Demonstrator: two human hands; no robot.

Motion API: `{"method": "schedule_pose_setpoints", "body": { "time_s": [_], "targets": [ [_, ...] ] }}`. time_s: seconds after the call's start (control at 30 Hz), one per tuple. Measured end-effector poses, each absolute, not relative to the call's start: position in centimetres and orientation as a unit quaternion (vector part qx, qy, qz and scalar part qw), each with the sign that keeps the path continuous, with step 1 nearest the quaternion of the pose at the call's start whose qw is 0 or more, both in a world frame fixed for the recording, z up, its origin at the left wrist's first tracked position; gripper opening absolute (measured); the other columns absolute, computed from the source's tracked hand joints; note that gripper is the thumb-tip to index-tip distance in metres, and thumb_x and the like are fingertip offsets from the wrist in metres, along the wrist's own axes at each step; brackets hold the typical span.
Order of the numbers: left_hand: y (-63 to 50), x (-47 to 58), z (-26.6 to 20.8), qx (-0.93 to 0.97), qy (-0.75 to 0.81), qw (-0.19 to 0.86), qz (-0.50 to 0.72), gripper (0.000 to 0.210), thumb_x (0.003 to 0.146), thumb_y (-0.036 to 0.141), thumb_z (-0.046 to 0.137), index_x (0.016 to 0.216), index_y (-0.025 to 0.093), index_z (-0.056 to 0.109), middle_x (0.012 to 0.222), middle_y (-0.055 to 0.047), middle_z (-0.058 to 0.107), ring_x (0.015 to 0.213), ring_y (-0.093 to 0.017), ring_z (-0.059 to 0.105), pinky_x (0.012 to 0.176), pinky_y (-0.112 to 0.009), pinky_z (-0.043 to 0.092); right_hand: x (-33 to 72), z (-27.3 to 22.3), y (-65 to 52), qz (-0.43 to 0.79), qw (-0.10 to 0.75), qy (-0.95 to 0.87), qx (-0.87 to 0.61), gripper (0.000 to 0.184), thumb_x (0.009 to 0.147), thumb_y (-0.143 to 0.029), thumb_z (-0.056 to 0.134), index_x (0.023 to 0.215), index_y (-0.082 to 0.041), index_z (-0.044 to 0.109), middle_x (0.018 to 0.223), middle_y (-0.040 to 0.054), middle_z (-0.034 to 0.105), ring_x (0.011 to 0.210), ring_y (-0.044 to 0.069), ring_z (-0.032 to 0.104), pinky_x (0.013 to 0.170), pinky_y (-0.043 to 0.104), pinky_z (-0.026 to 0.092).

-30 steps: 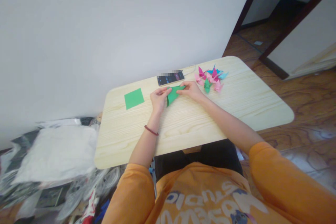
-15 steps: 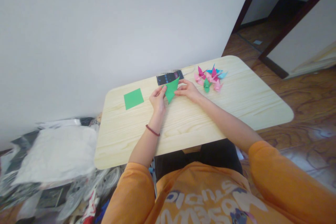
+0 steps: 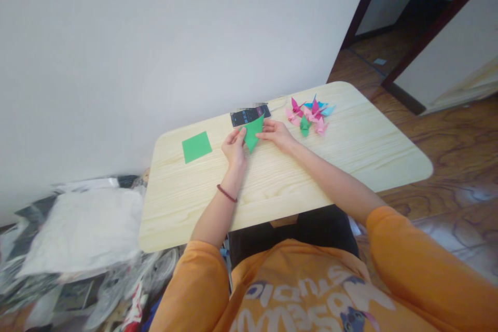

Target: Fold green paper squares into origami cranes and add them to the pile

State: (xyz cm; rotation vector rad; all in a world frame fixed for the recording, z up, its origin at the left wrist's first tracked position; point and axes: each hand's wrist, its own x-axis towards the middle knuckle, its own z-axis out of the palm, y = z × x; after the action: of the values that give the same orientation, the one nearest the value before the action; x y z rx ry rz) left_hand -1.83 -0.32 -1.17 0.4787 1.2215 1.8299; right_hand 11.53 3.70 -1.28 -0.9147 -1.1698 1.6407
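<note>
A green folded paper triangle (image 3: 254, 132) is held up above the table between my two hands. My left hand (image 3: 234, 148) pinches its left corner, thumb on top. At its right edge my right hand (image 3: 278, 134) grips the paper with thumb and fingers. A flat green paper square (image 3: 196, 147) lies on the table to the left. Several folded paper cranes (image 3: 311, 114) in pink, magenta, blue and green sit in a cluster right of my right hand.
Behind the paper a phone (image 3: 249, 115) with a lit timer screen lies on the light wood table (image 3: 182, 202), a cable running from it. The table's back edge is by a white wall (image 3: 167, 36). White and plastic-wrapped bags (image 3: 85, 228) are piled at the left.
Both hands keep hold of the green paper triangle, which stays almost in place. The right hand's fingers have shifted slightly along its edge. The view has moved very slightly.
</note>
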Motion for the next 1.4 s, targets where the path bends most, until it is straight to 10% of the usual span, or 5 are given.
{"method": "schedule_pose_setpoints", "body": {
  "time_s": [1.07,1.4],
  "targets": [
    [-0.6,-1.3,-1.6,0.229,0.5,0.462,0.695,0.056,0.043,0.037,0.092,0.09,0.013,0.071,0.066,-0.001,0.068,0.063,-0.011,0.064,0.067,-0.024,0.05,12.7,-1.9,5.8,0.639,0.571,-0.307,-0.415,0.021,0.057,-0.029,0.077,0.066,-0.021,0.061,0.068,-0.0008,0.065,0.072,0.012,0.061,0.063,0.023,0.047],
    [-0.5,-1.2,-1.2,0.191,0.51,0.439,0.714,0.044,0.052,0.028,0.089,0.089,0.014,0.07,0.071,-0.002,0.07,0.071,-0.014,0.068,0.073,-0.026,0.053,11.5,-0.8,4.3,0.664,0.542,-0.334,-0.392,0.039,0.062,-0.056,0.075,0.069,-0.02,0.061,0.07,0.0013,0.067,0.071,0.015,0.063,0.067,0.027,0.052]
  ]
}}
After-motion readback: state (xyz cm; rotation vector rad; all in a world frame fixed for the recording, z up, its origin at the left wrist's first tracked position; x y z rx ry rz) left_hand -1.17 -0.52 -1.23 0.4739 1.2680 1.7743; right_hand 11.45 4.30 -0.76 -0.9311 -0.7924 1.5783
